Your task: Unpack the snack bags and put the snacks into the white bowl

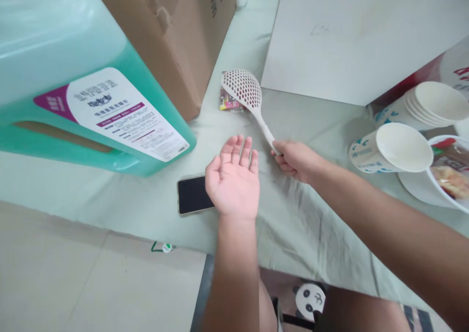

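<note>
"Skimmer (264,127) over the cloth-covered table (311,114), perforated head by the cardboard box (190,38), handle end in the right hand (298,160)!"

"And the grip?"

"Right fingers wrapped around the handle, thumb along it. Left hand (236,190) is palm up, fingers apart and slightly curled, holding nothing."

"How does it handle, would you say?"

"Light, I'd guess, and fairly stiff, probably plastic. Smooth enough to twist a little in a loose grip, hardly fragile. That handle end looks the right place to hold, though the wide head may tip it forward."

"Beneath the head?"

"A small colourful packet (227,104), partly covered; whether they touch, I can't tell. Nearer us, a dark-screened phone (194,194), partly behind the left hand."

"Now the containers!"

"Big jug (135,77) on the left, green liquid showing through its walls; that one looks heavy. Over right, a paper cup (366,152) beside a nested stack of cups (397,112), pale insides showing."

"And the white bowl (421,188)?"

"Packaged food, by the look of it, in a clear wrapper (452,178) with a patch of red. Print's too blurred to read."
</note>
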### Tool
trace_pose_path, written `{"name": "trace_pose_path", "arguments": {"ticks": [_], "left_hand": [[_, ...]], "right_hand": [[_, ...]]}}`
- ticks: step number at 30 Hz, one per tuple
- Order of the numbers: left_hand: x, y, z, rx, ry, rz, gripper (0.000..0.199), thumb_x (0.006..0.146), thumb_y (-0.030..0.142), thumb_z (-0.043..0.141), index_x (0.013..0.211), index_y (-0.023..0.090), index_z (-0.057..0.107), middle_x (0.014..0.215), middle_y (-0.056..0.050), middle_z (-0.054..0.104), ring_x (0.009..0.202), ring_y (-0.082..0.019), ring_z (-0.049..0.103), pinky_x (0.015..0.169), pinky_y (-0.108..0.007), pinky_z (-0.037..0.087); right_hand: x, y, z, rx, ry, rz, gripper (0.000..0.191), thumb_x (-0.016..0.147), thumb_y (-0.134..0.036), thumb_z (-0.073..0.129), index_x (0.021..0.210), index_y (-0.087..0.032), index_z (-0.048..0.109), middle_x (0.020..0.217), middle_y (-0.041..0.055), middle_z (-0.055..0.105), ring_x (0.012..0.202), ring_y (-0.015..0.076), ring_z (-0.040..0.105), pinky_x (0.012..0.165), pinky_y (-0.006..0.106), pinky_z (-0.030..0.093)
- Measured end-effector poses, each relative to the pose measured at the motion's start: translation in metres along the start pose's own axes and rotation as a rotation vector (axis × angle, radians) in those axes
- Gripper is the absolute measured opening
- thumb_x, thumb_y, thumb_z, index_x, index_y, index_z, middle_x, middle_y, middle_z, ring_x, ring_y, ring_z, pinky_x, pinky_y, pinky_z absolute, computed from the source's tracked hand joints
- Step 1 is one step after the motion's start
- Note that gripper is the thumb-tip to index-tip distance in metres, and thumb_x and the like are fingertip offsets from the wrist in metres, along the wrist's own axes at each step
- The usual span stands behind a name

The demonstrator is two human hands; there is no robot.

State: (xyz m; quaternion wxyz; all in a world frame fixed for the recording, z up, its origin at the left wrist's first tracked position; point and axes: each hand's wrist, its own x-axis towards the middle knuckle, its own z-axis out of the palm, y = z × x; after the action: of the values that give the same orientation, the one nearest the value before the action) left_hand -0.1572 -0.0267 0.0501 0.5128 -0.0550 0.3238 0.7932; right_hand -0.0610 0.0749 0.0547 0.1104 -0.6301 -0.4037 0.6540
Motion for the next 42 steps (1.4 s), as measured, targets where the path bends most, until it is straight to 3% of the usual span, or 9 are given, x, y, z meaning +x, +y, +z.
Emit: {"name": "trace_pose_path", "arguments": {"ticks": [11,16,22,26,29,32,35,39,42], "left_hand": [[0.002,0.005,-0.005,0.054,-0.018,0.087,0.03,0.091,0.043,0.048,0.097,0.026,0.071,0.125,-0.006,0.074,0.139,-0.023,0.062,0.11,-0.033,0.054],[0.001,-0.007,0.002,0.062,-0.049,0.068,0.029,0.091,0.042,0.048,0.096,0.025,0.071,0.121,-0.007,0.075,0.134,-0.023,0.065,0.109,-0.033,0.056],[-0.002,-0.021,0.01,0.086,-0.073,0.047,0.028,0.091,0.042,0.05,0.095,0.024,0.071,0.119,-0.007,0.075,0.13,-0.022,0.067,0.107,-0.032,0.057],[0.001,-0.022,0.009,0.125,-0.062,0.056,0.025,0.09,0.043,0.053,0.095,0.025,0.07,0.117,-0.006,0.076,0.128,-0.021,0.068,0.107,-0.031,0.057],[0.006,-0.019,0.006,0.159,-0.013,0.054,0.021,0.088,0.038,0.056,0.095,0.025,0.07,0.112,-0.005,0.076,0.125,-0.02,0.069,0.106,-0.03,0.058],[0.009,-0.017,0.006,0.189,0.043,0.03,0.019,0.086,0.034,0.057,0.095,0.024,0.07,0.112,-0.006,0.076,0.125,-0.02,0.07,0.106,-0.029,0.057],[0.009,-0.018,0.007,0.212,0.083,-0.023,0.022,0.086,0.034,0.056,0.095,0.022,0.071,0.114,-0.007,0.076,0.125,-0.021,0.069,0.105,-0.029,0.057],[0.008,-0.02,0.009,0.21,0.101,-0.07,0.022,0.085,0.032,0.055,0.094,0.02,0.071,0.108,-0.008,0.076,0.118,-0.021,0.072,0.102,-0.03,0.056],[0.009,-0.017,0.008,0.182,0.129,-0.058,0.015,0.085,0.031,0.055,0.082,0.02,0.066,0.081,-0.003,0.07,0.089,-0.017,0.074,0.088,-0.028,0.058]], "right_hand": [[-0.092,0.134,-0.097,-0.211,-0.027,0.085,0.05,0.088,-0.068,0.06,0.068,-0.023,0.049,0.05,-0.0068,0.034,0.043,0.0079,0.025,0.045,0.024,0.016],[-0.113,0.166,-0.099,0.011,0.027,0.026,0.06,0.084,-0.081,0.059,0.067,-0.024,0.048,0.053,-0.0093,0.026,0.045,0.0078,0.018,0.048,0.026,0.015],[-0.098,0.143,-0.07,0.207,0.103,-0.001,0.047,0.084,-0.069,0.067,0.089,-0.024,0.057,0.059,-0.0075,0.042,0.046,0.0098,0.035,0.047,0.025,0.024],[-0.095,0.131,-0.079,-0.205,-0.02,0.018,0.046,0.08,-0.07,0.064,0.079,-0.023,0.062,0.068,0.0055,0.067,0.055,0.0189,0.058,0.051,0.03,0.038],[-0.097,0.128,-0.092,-0.567,0.147,-0.198,0.038,0.086,-0.055,0.058,0.062,-0.025,0.057,0.059,0.0042,0.064,0.055,0.0195,0.055,0.059,0.033,0.043],[-0.09,0.117,-0.09,-0.552,0.161,-0.411,0.024,0.092,-0.039,0.051,0.077,-0.027,0.066,0.065,0.0037,0.071,0.06,0.0211,0.063,0.069,0.036,0.051],[-0.065,0.092,-0.07,-0.549,0.123,-0.67,0.027,0.091,-0.022,0.05,0.109,-0.026,0.069,0.1,0.0083,0.08,0.093,0.0248,0.076,0.086,0.038,0.057],[-0.007,0.049,-0.032,-0.78,0.14,-1.065,0.05,0.084,-0.012,0.052,0.132,-0.023,0.062,0.143,0.0127,0.066,0.134,0.0289,0.061,0.111,0.046,0.05],[0.031,0.026,-0.012,-0.907,0.157,-1.099,0.06,0.085,-0.019,0.061,0.144,-0.02,0.054,0.159,0.0181,0.051,0.143,0.0354,0.052,0.115,0.053,0.045]]}}
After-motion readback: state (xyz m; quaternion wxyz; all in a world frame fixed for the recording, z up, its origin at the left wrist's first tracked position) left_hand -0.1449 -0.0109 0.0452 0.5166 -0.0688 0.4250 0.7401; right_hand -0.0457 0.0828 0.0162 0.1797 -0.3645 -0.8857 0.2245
